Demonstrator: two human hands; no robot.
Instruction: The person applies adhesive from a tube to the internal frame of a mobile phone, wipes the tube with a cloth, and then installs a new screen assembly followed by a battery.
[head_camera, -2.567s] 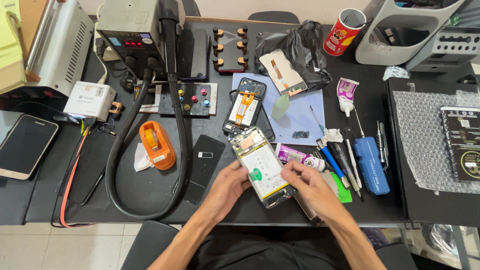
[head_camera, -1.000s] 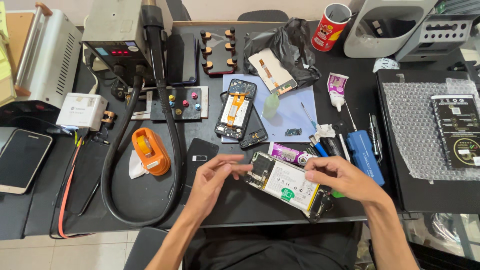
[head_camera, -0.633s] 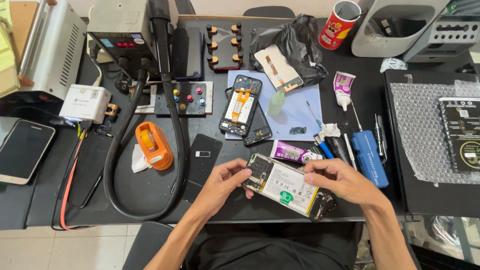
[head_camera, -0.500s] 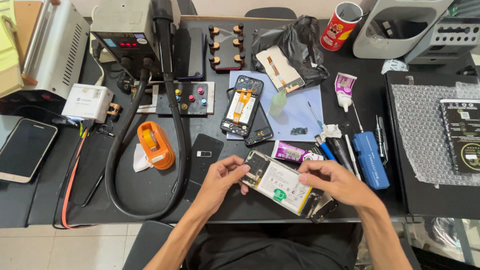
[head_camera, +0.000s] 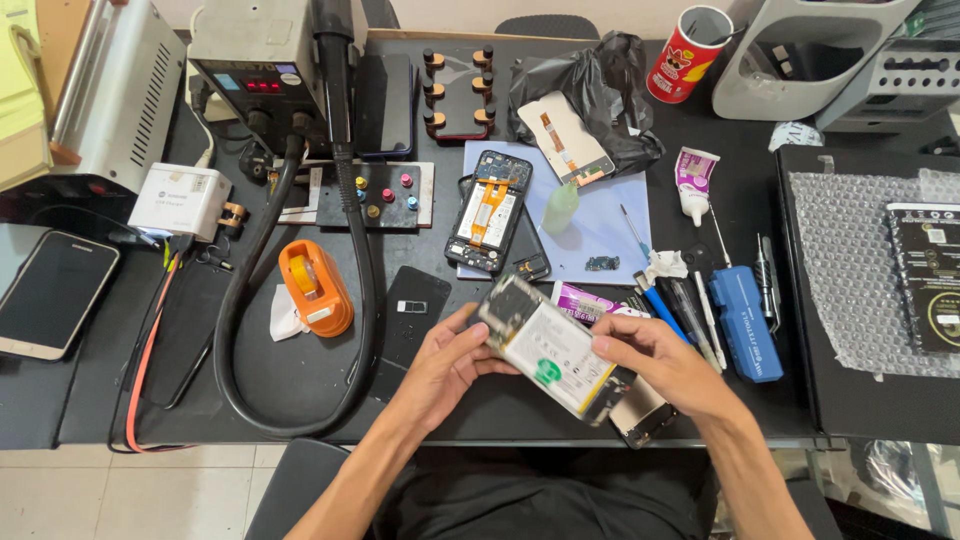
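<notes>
An orange tape holder (head_camera: 314, 287) sits on the black counter (head_camera: 300, 370). The left hand (head_camera: 440, 365) and right hand (head_camera: 665, 362) lift an opened phone (head_camera: 550, 348) just above the counter's near edge. Fingers pinch both ends, maybe to keep it steady, though it looks blurry.

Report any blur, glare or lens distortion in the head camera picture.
Head view: light is even and soft, with faint shadows. The opened phone and both hands, left hand and right hand, are slightly motion-blurred; the bench tools stay sharp. Mild glare shows on the bubble wrap. The table edges bow slightly from the wide-angle lens.
</notes>
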